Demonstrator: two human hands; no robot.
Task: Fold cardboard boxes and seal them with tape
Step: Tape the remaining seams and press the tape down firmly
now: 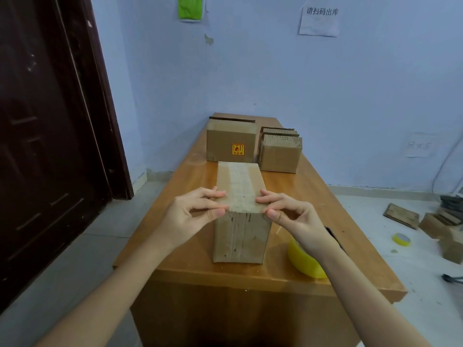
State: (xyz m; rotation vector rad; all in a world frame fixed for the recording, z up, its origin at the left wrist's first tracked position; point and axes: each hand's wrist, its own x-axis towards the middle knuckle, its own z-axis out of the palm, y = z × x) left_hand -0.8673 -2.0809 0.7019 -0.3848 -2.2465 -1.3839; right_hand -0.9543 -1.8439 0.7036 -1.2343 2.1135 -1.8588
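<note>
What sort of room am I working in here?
Probably a small packing or stockroom: a wooden table holding flattened cardboard boxes, a yellow tape roll, more cardboard on the floor, and a paper notice on the wall.

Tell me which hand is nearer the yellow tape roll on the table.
Right. The right hand holds the box's near right corner, just above the tape roll; the left hand is across the box.

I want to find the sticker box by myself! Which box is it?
Look at the far end of the wooden table, near the blue wall. Two bundles of flat cardboard stand there side by side behind the taped box that the hands hold. The sticker box is the left, bigger one, the only one with a yellow and red sticker.
</note>
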